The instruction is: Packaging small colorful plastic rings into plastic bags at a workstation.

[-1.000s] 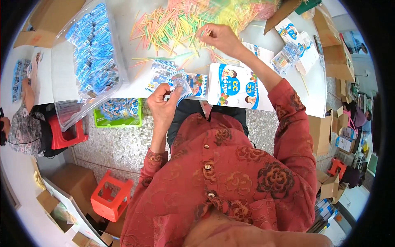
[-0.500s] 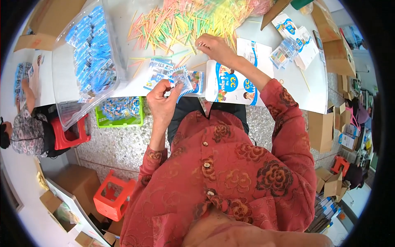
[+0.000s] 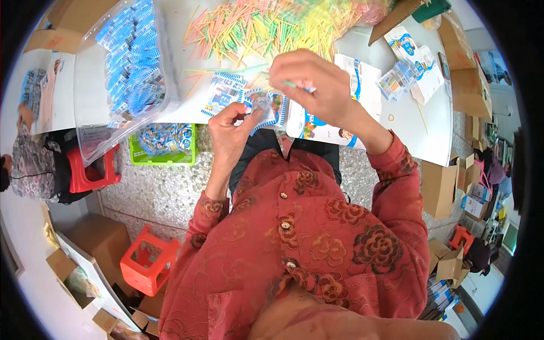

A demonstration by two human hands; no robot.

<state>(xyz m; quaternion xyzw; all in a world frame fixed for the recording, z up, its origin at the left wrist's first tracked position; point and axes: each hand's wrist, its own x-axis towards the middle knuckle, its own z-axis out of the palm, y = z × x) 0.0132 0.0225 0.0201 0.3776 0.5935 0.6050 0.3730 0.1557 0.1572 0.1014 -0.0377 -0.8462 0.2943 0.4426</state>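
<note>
Over bench (image 3: 396,122) edge | right hand (image 3: 309,85) lifted off stick pile (image 3: 266,25), grip pinching green stick (image 3: 290,84) | left hand (image 3: 232,133) grip pinching small packet (image 3: 262,105) | stick now at packet mouth

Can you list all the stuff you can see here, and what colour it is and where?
small packet: one, clear with blue print, held in the left hand
thin sticks: a big heap, yellow, green, orange and pink, far side of the table
table: one, white, top of the view
plastic bag: one, clear, full of blue packets, left on the table
printed cards: several, white and blue, by the table's near edge
green crate: one, below the table's edge
stools: two, red-orange, on the floor at left
cardboard boxes: several, brown, at right
left hand: pinching the packet
right hand: raised over the packet, pinching something thin
</note>
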